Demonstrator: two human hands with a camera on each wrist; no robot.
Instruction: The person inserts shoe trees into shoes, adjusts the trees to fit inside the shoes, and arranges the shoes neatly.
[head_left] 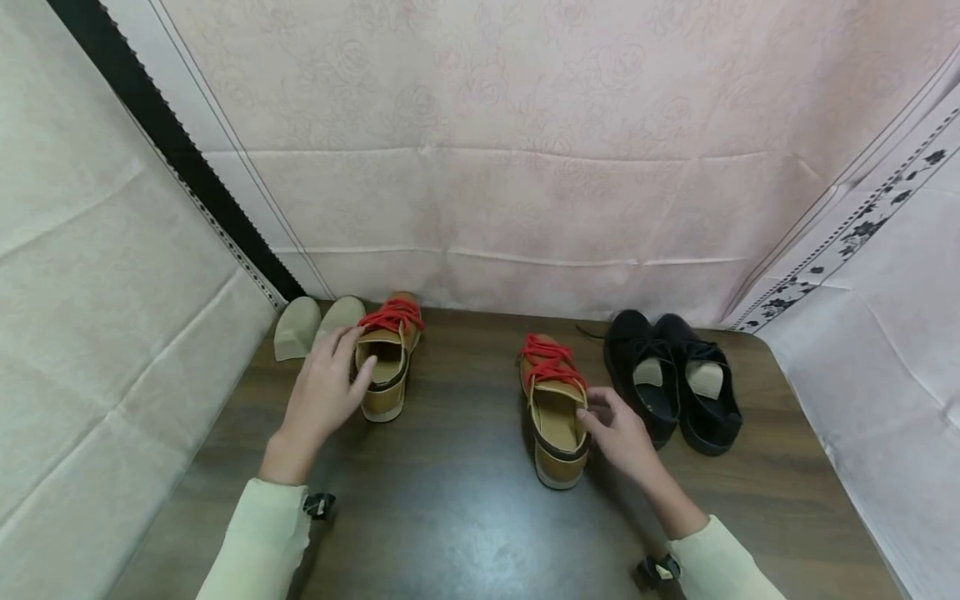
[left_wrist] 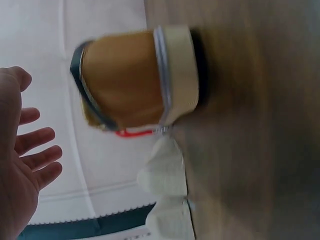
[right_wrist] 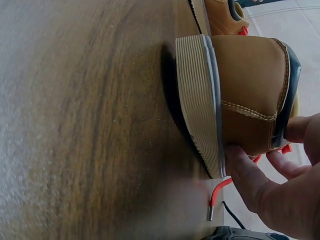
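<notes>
In the head view, two tan lace-up shoes with red laces stand apart, toes pointing away. My right hand (head_left: 618, 429) pinches the right tan shoe (head_left: 558, 421) at the right side of its collar. The right wrist view shows the thumb and fingers against the side and collar edge of that shoe (right_wrist: 247, 80); dark shadow lies along its sole. Near the left tan shoe (head_left: 385, 367), my left hand (head_left: 324, 385) hovers at its left side, fingers loosely extended. In the left wrist view, that hand (left_wrist: 22, 150) holds nothing, apart from the tan heel (left_wrist: 125, 80).
Two pale cream slippers (head_left: 297, 327) stand at the far left corner. A pair of black lace-up shoes (head_left: 708, 400) with pale insoles stands right of my right hand. Under everything is a wood-grain surface (head_left: 450, 500), bordered by pale patterned cloth (head_left: 480, 208) behind and at both sides.
</notes>
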